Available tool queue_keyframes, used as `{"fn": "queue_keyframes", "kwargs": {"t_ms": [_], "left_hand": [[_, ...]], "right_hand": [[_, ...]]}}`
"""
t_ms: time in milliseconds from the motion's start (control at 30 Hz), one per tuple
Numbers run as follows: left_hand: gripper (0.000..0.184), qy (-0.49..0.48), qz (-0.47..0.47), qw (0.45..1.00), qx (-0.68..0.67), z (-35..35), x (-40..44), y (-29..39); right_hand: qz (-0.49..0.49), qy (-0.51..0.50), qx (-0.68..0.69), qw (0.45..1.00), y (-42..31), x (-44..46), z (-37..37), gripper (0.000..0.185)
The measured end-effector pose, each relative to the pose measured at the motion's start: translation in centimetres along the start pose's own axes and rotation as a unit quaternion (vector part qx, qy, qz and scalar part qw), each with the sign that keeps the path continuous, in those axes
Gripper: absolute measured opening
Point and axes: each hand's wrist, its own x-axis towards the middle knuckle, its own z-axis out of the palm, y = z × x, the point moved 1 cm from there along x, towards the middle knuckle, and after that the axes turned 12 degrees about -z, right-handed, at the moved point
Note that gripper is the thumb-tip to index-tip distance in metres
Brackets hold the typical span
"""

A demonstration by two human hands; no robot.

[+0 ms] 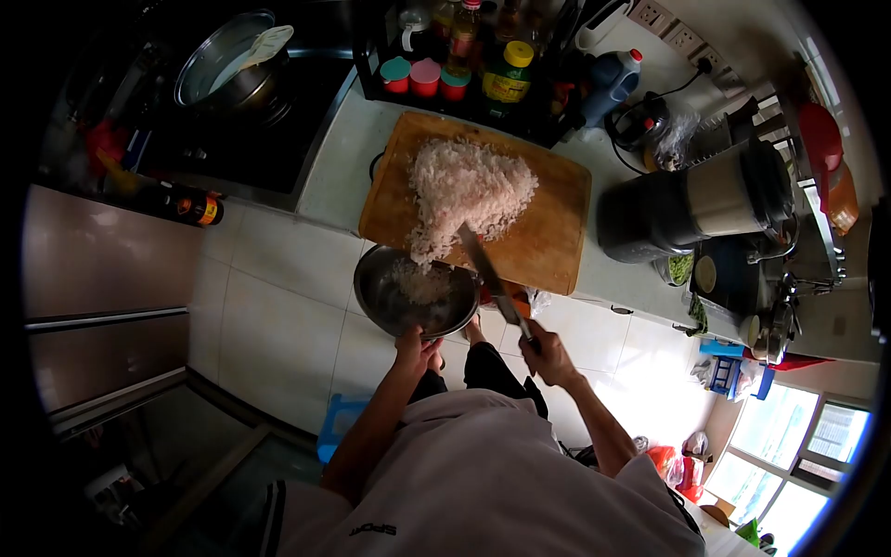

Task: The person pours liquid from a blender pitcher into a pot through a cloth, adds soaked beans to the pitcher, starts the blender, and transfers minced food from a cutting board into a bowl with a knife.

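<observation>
At a kitchen bench (342, 158), over a board (560, 223) heaped with pale chopped food (471, 181).
With the left hand (415, 351), gripping a metal bowl (373, 290) at the board's edge, with some food inside; with the right hand (549, 357), clasping a knife (491, 278) with its tip at the heap.

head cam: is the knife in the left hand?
No, the right hand grips the knife, while the left hand holds the metal bowl by its rim.

Pale floor tiles (269, 320) are brightly lit near a window (767, 436), lower right; sockets (685, 39) are set along a wall (742, 42).
</observation>
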Motion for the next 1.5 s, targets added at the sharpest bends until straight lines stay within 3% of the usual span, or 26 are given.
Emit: {"fn": "queue_keyframes", "kwargs": {"t_ms": [33, 67, 100, 167, 233, 367, 500, 733, 800, 900, 933, 1167, 1200, 1333, 1500], "left_hand": [[0.024, -0.002, 0.008, 1.000, 0.003, 0.3, -0.4, 0.1], [0.025, 0.000, 0.004, 1.000, -0.001, 0.5, -0.4, 0.2], [0.026, 0.002, 0.000, 1.000, -0.005, 0.4, -0.5, 0.3], [0.027, -0.004, -0.003, 1.000, -0.003, 0.2, -0.6, 0.2], [0.029, -0.019, 0.003, 1.000, 0.004, 0.2, -0.8, 0.2], [0.037, -0.018, 0.011, 1.000, 0.006, -0.6, -0.5, 0.1], [0.044, 0.019, 0.013, 1.000, 0.019, 0.9, -2.3, 0.6], [0.049, -0.019, 0.019, 0.999, 0.047, 0.9, -2.5, 0.7], [0.045, 0.011, 0.025, 0.998, 0.051, 2.2, -3.7, 1.0], [0.039, 0.042, 0.031, 0.997, 0.049, 3.1, -4.3, 1.0], [0.038, 0.049, 0.033, 0.997, 0.046, 3.1, -4.3, 0.9], [0.031, 0.023, 0.021, 0.999, 0.032, 1.3, -2.4, 0.2], [0.031, 0.009, 0.026, 0.999, 0.030, 1.2, -2.2, 0.1], [0.031, -0.012, 0.056, 0.998, 0.013, 1.1, -2.1, -0.2], [0.033, 0.031, 0.044, 0.999, -0.002, 1.7, -2.6, 0.3]], "right_hand": [[0.019, 0.018, 0.046, 0.999, 0.6, 0.4, -1.1, 0.040], [-0.080, 0.065, 0.056, 0.993, 2.4, 1.2, -2.0, 0.037], [-0.075, 0.115, 0.060, 0.989, 2.2, 2.3, -3.0, 0.026], [-0.097, 0.169, -0.148, 0.970, 4.7, 4.6, -6.2, 0.029], [-0.148, 0.223, -0.205, 0.941, 6.3, 7.0, -8.4, 0.032], [-0.125, 0.207, -0.290, 0.926, 8.5, 11.6, -12.5, 0.045], [-0.178, 0.211, -0.354, 0.893, 8.5, 14.3, -12.6, 0.039], [-0.130, 0.149, -0.240, 0.950, 6.7, 11.7, -6.1, 0.043], [-0.172, 0.185, -0.218, 0.943, 7.1, 10.8, -4.0, 0.045], [-0.105, 0.173, -0.161, 0.966, 6.0, 9.4, -1.3, 0.049], [-0.232, 0.223, -0.163, 0.933, 6.7, 9.5, -0.1, 0.053], [-0.203, 0.200, -0.136, 0.949, 3.3, 5.8, 3.9, 0.053], [-0.141, 0.160, -0.119, 0.970, 2.5, 5.2, 4.1, 0.051], [-0.138, 0.093, -0.093, 0.982, 3.8, 3.1, 5.8, 0.049], [-0.144, 0.024, -0.107, 0.984, 1.0, 0.7, 5.3, 0.046]]}}
